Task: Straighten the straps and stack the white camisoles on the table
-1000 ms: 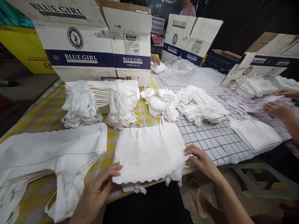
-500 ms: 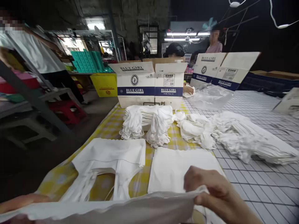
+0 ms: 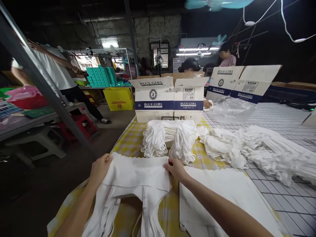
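White fabric makes up the strapped garment with a wavy upper edge [image 3: 134,171] that spans the space between the left hand [image 3: 100,167] and the right hand [image 3: 176,168], its straps trailing toward the person's body. Each hand pinches one upper corner between thumb and fingertips; gripping both ends probably keeps the edge straight and even. Whether the garment lies flat on what is beneath it or is partly lifted, I cannot tell. Just beyond the right fingers sits a thick white bundle of folded, looped cloth [image 3: 154,138], its layers facing one way, likely for neatness. Right of those same fingers, partly crossed by the right forearm [image 3: 222,214], lies a flat white stack of smooth cloth [image 3: 232,182], apparently set close for easy reach. Farther right are a crumpled white cloth heap [image 3: 222,144] and a long ruffled white pile [image 3: 274,148]. Well beyond the fingers, a white-and-blue cardboard carton [image 3: 148,115] stands upright behind the bundle, near a crinkled clear plastic bag [image 3: 229,112]. Beneath the fingers, a yellow-and-white checked cloth [image 3: 128,138] covers the worktop [image 3: 283,112], perhaps protecting the pale fabric from dirt.
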`<state>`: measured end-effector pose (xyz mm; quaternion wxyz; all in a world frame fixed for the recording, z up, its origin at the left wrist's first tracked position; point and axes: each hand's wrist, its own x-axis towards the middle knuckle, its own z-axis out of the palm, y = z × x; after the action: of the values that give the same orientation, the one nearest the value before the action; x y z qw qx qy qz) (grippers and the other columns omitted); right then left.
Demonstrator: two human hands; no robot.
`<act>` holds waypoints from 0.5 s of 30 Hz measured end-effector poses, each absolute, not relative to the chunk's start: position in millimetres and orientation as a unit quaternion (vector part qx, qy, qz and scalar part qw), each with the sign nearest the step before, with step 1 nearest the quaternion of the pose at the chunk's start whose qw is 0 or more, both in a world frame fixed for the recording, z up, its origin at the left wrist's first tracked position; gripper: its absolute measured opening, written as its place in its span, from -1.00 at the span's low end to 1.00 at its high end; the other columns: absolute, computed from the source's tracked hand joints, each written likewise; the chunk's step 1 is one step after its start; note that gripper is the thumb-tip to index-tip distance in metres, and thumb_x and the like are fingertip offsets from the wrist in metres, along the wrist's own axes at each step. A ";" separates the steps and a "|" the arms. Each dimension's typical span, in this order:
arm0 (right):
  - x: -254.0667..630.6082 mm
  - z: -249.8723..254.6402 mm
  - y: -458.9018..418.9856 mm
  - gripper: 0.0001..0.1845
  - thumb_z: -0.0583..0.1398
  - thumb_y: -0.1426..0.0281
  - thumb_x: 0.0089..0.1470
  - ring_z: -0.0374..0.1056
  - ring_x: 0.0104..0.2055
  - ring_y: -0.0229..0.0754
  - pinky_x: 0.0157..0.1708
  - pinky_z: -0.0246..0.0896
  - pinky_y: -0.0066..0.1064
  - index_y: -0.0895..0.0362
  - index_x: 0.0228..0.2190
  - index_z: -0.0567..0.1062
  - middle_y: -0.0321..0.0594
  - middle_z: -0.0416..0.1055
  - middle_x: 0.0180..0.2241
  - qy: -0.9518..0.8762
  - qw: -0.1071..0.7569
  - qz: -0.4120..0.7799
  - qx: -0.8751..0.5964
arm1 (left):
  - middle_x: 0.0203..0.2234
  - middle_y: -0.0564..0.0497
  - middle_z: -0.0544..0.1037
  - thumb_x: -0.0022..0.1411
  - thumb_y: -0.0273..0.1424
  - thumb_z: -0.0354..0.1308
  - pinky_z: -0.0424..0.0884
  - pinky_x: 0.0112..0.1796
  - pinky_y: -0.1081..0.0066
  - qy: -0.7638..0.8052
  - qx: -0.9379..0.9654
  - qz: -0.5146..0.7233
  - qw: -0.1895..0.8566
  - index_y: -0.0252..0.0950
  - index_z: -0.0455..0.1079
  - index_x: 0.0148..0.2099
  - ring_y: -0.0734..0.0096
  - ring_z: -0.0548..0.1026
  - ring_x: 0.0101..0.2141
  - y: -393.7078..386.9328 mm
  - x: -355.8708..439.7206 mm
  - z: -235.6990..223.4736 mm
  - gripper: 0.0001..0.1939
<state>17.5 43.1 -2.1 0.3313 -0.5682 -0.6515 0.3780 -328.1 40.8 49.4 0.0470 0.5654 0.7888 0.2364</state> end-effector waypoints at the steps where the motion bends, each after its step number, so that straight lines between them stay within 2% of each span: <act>1: 17.0 -8.0 46.5 -0.74 0.15 0.41 -0.06 0.15 -0.63 -0.34 -0.59 -0.05 -0.54 0.13 -0.68 0.23 -0.41 0.19 -0.72 -0.652 0.332 0.361 -0.579 | -0.34 -0.12 0.59 0.14 -0.24 -0.03 0.35 -0.34 0.41 0.795 0.566 0.214 0.045 -0.29 0.44 -0.23 0.16 0.53 -0.29 47.3 -327.4 42.5 -0.70; 5: 18.1 -17.2 50.0 -0.77 0.17 0.38 -0.07 0.15 -0.57 -0.32 -0.57 -0.09 -0.53 0.14 -0.66 0.27 -0.37 0.24 -0.66 -0.657 0.331 0.310 -0.602 | -0.27 -0.24 0.57 0.20 -0.22 -0.13 0.35 -0.34 0.25 0.822 0.549 0.149 0.026 -0.27 0.42 -0.11 0.00 0.51 -0.27 53.0 -327.7 25.5 -0.61; 8: 15.7 -17.2 51.7 -0.78 0.18 0.38 -0.08 0.15 -0.55 -0.31 -0.54 -0.09 -0.51 0.13 -0.66 0.28 -0.36 0.25 -0.65 -0.658 0.329 0.287 -0.613 | -0.26 -0.25 0.55 0.24 -0.19 -0.21 0.35 -0.35 0.21 0.837 0.535 0.116 0.003 -0.27 0.36 -0.01 -0.02 0.51 -0.27 50.5 -328.3 22.1 -0.55; 11: 13.2 -15.2 50.5 -0.82 0.20 0.39 -0.10 0.16 -0.52 -0.29 -0.52 -0.08 -0.50 0.13 -0.62 0.30 -0.34 0.28 -0.61 -0.653 0.332 0.270 -0.625 | -0.24 -0.22 0.54 0.26 -0.17 -0.24 0.35 -0.36 0.20 0.836 0.541 0.086 -0.018 -0.24 0.34 -0.01 -0.02 0.51 -0.29 45.4 -324.1 25.6 -0.54; 15: 29.0 -8.3 34.2 -0.89 0.20 0.39 -0.06 0.23 -0.48 -0.28 -0.49 -0.01 -0.51 0.12 -0.41 0.36 -0.33 0.36 -0.52 -0.660 0.340 0.262 -0.617 | -0.14 -0.35 0.45 0.25 -0.21 -0.20 0.33 -0.28 0.11 0.807 0.584 0.054 -0.064 -0.42 0.26 0.04 -0.11 0.46 -0.22 31.6 -311.7 40.3 -0.52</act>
<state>29.0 34.2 -8.3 0.3397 -0.6172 -0.6597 0.2617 -311.7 31.6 40.3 -0.0644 0.5841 0.8073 0.0538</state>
